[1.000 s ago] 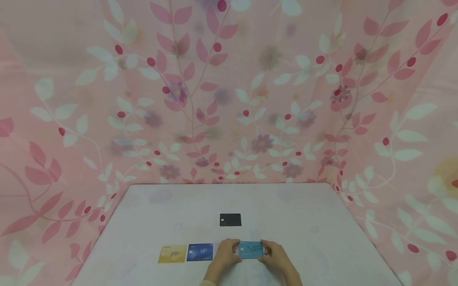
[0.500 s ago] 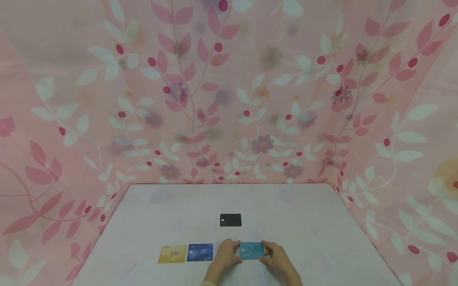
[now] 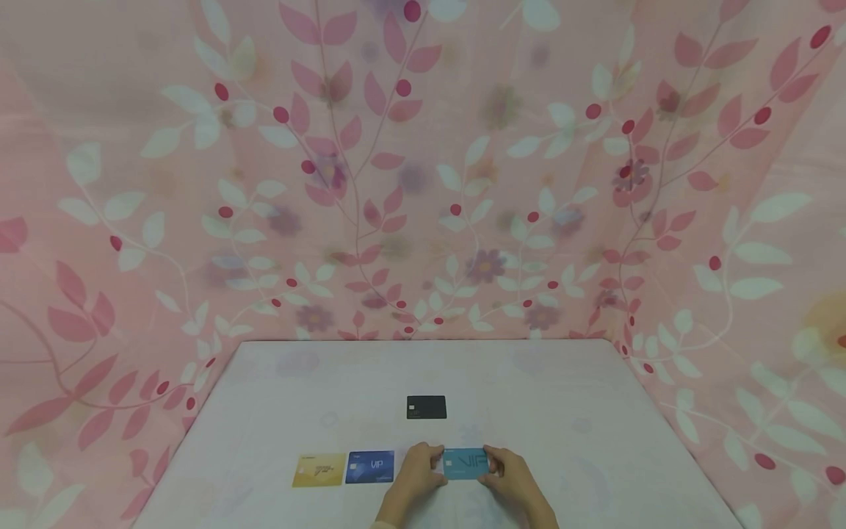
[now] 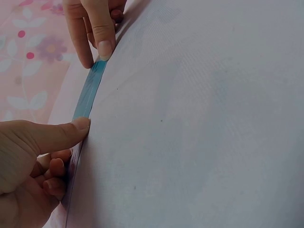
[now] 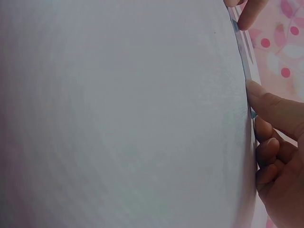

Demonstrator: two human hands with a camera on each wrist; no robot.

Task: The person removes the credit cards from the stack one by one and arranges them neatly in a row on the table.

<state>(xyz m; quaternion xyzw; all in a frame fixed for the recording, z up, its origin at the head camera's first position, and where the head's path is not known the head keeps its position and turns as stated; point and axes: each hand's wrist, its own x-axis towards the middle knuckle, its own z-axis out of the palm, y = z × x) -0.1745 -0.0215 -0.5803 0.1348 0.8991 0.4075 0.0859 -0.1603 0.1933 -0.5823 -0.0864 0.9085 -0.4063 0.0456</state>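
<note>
A teal card with VIP lettering (image 3: 465, 464) lies flat at the table's near side, between the two hands. My left hand (image 3: 418, 472) holds its left end, thumb at the near corner and index finger at the far corner. At the opposite end, my right hand (image 3: 509, 476) grips the card the same way. In the left wrist view, the teal card (image 4: 89, 92) appears as a narrow strip, with the left thumb (image 4: 64, 135) on its near edge. The right wrist view shows the right thumb (image 5: 266, 99) at the card's edge; most of the card is hidden there.
Left of the hands, a blue VIP card (image 3: 370, 467) and a gold card (image 3: 318, 470) lie side by side in line with the teal one. Farther back lies a black card (image 3: 426, 408). A pink floral curtain (image 3: 423, 184) surrounds the white-covered table (image 3: 562, 389).
</note>
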